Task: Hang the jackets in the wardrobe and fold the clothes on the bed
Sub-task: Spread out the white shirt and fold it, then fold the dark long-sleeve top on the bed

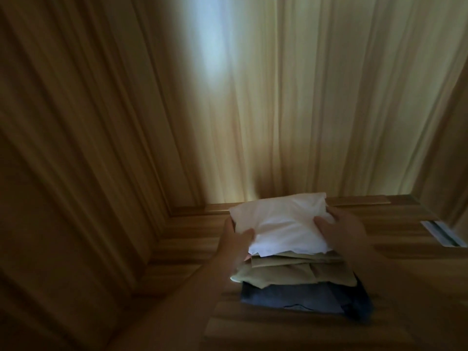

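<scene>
Inside the wardrobe (76, 148), in the head view, we held a stack of folded clothes over the wooden shelf (253, 328). Our left hand (236, 245) gripped the stack's left side, thumb curled over the white top (281, 226). Our right hand (342, 233) gripped the right side the same way, thumb pressed into the white cloth. Neither hand was released. Whether the stack already rested on the shelf or hung just above it, we could not tell; the light was dim and the frame blurred.

The risk, as we judged it, lay in the stack itself. The layers did not line up: the white top sat skewed toward the back, the beige layers (291, 271) splayed out beneath it, and the dark blue piece (298, 300) stuck out at the front. Letting go unevenly, or shoving the pile back by its top alone, could slide the upper layers off the lower ones and undo the folds. The smooth shelf would do little to check a sliding bottom piece.

The white cloth looked thin, soft and creased. The beige looked slightly stiffer, with flat, crisp edges. The blue looked heavier, perhaps denim. The wardrobe walls were striped, glossy wood, and a pale metal strip (443, 235) lay at the right.
</scene>
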`<state>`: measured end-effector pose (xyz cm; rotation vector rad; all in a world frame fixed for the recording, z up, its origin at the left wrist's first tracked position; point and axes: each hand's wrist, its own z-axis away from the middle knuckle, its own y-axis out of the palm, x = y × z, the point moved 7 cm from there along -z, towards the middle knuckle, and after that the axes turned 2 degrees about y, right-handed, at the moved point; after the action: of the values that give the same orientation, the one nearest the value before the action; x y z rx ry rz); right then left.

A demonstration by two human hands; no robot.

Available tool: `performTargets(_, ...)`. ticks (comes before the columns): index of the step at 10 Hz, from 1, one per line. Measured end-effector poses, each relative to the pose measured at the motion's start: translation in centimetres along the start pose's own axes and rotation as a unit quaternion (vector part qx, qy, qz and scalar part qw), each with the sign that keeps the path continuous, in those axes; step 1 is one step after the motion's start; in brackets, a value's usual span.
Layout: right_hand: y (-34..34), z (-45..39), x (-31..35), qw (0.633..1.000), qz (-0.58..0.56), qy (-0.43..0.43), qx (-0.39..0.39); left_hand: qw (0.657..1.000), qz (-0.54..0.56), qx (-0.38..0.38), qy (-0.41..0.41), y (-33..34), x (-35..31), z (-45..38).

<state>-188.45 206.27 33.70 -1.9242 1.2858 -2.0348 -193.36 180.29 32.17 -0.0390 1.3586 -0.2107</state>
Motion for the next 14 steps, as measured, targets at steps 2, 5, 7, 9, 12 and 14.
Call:
performTargets(2,-1.0,0.9,0.1,0.999,0.022,0.030,0.036,0.997,-0.042,-0.006,0.069,-0.6,-2.1,1.9)
performTargets(5,-8.6,9.9,4.3,0.978,0.197,0.064,-0.026,0.846,-0.447,0.003,0.290,-1.0,-7.6,6.5)
performTargets(7,-13.7,22.5,6.8,0.938,0.330,0.055,-0.087,0.826,-0.421,0.175,0.331,1.5,-6.4,13.4)
performTargets(9,-17.3,36.7,7.4,0.912,0.353,0.157,-0.139,0.803,-0.361,0.287,0.377,2.9,-5.2,24.1)
performTargets(12,-22.5,58.7,8.2,0.842,0.389,0.284,-0.244,0.678,-0.339,0.406,0.510,4.8,-3.4,39.6)
performTargets(14,-21.7,77.8,10.0,0.788,0.378,0.379,-0.305,0.607,-0.322,0.469,0.555,2.0,1.5,51.1)
